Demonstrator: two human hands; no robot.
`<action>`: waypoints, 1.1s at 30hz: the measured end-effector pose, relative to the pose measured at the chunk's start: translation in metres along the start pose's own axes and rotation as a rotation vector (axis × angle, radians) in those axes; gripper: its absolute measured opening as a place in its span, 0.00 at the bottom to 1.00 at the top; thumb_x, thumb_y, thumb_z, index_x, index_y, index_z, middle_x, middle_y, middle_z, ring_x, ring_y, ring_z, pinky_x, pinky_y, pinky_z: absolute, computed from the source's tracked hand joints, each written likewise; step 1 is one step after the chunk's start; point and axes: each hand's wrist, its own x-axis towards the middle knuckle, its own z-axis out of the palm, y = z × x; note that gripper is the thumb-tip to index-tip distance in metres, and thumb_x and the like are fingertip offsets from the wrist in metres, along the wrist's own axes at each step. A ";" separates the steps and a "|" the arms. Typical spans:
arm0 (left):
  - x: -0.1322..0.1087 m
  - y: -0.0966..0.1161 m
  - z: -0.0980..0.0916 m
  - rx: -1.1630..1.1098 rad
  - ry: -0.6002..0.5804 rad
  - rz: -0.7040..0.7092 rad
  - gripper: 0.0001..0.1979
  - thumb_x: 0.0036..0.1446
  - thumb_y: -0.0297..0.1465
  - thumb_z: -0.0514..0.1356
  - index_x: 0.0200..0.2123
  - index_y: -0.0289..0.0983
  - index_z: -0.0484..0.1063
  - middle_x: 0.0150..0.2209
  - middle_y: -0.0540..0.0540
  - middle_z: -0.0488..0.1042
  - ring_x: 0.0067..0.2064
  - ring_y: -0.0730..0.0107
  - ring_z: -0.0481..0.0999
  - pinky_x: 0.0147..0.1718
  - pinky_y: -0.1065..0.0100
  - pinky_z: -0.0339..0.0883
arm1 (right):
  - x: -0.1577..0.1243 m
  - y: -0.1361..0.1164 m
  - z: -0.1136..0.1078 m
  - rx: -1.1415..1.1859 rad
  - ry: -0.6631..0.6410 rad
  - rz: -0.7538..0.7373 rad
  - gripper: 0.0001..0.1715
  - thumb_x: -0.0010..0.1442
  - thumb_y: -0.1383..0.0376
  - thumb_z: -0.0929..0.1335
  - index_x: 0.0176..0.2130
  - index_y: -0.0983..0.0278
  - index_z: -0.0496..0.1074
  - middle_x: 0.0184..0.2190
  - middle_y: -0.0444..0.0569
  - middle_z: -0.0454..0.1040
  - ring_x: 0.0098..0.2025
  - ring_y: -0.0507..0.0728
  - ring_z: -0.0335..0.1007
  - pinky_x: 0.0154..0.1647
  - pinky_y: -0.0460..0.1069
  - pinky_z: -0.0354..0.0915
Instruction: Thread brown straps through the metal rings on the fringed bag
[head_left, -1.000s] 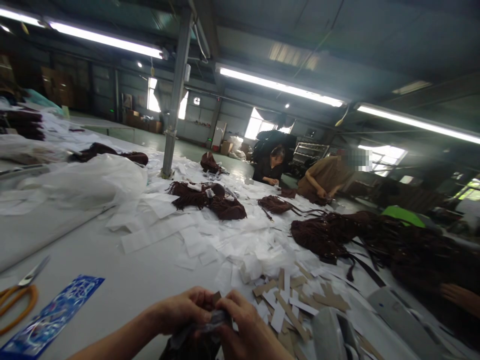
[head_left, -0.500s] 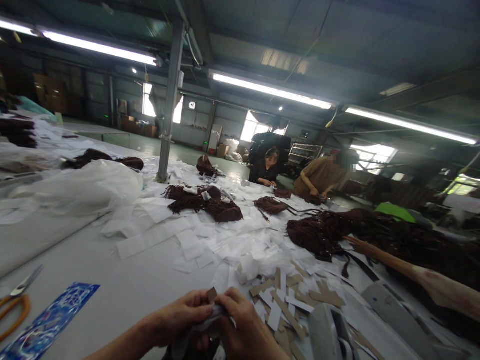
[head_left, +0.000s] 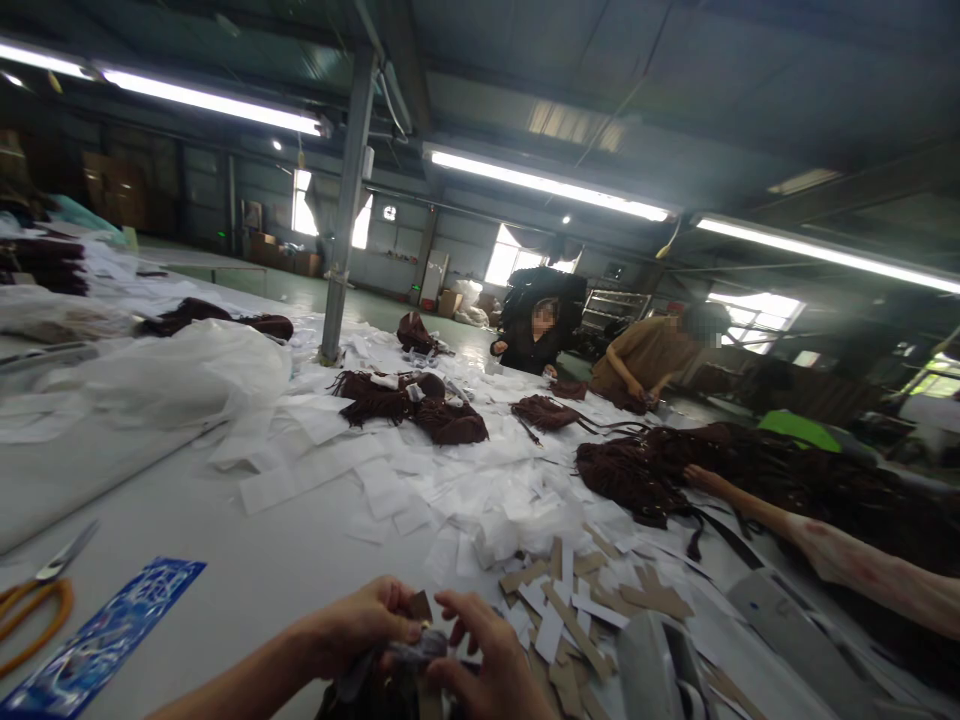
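Note:
Low in the middle of the head view, my left hand [head_left: 364, 622] is closed on a small brown cardboard piece [head_left: 420, 605] and grey-white wrapping paper [head_left: 424, 648] bunched below it. My right hand [head_left: 491, 655] is beside the paper, its fingers spread and lifted, its thumb close to the paper; contact is hard to tell. A dark item under both hands is mostly hidden. Cardboard and white paper strips [head_left: 574, 610] lie heaped to the right of my right hand.
Orange-handled scissors [head_left: 45, 590] and a blue patterned packet [head_left: 112, 640] lie left. A grey tape dispenser [head_left: 660, 660] stands right. White paper sheets [head_left: 390, 490] and brown fringed bags [head_left: 454, 420] cover the table. A co-worker's arm [head_left: 840, 550] reaches in from the right; two people work opposite.
My right hand's fingers have parted and come away from the wrapped piece, which my left hand keeps. Across the table, one person has raised a hand.

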 end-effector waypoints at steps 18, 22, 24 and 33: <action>-0.013 0.011 0.002 0.126 -0.189 -0.052 0.15 0.55 0.38 0.64 0.43 0.37 0.72 0.33 0.49 0.70 0.22 0.81 0.63 0.16 0.81 0.56 | 0.001 -0.001 0.016 -0.284 -0.085 -0.088 0.17 0.51 0.73 0.66 0.43 0.65 0.69 0.38 0.50 0.72 0.41 0.58 0.70 0.42 0.49 0.63; -0.018 0.009 0.004 0.243 -0.173 0.028 0.20 0.54 0.40 0.64 0.48 0.38 0.69 0.38 0.48 0.69 0.25 0.79 0.62 0.17 0.80 0.56 | 0.001 0.004 0.019 -0.210 -0.054 -0.095 0.18 0.50 0.73 0.67 0.43 0.64 0.69 0.38 0.50 0.72 0.42 0.58 0.70 0.42 0.49 0.63; -0.018 0.006 0.005 0.333 -0.125 0.119 0.19 0.54 0.40 0.64 0.46 0.36 0.70 0.38 0.48 0.69 0.29 0.76 0.64 0.23 0.78 0.60 | 0.000 0.006 0.021 -0.153 -0.028 -0.115 0.20 0.49 0.74 0.67 0.44 0.64 0.69 0.39 0.50 0.73 0.43 0.58 0.70 0.44 0.50 0.63; -0.016 0.000 0.010 0.371 0.082 0.101 0.18 0.56 0.43 0.60 0.35 0.31 0.73 0.23 0.53 0.65 0.21 0.79 0.57 0.18 0.75 0.49 | -0.017 0.016 0.051 0.246 0.155 0.238 0.24 0.58 0.59 0.65 0.51 0.69 0.66 0.20 0.40 0.69 0.22 0.52 0.65 0.22 0.45 0.56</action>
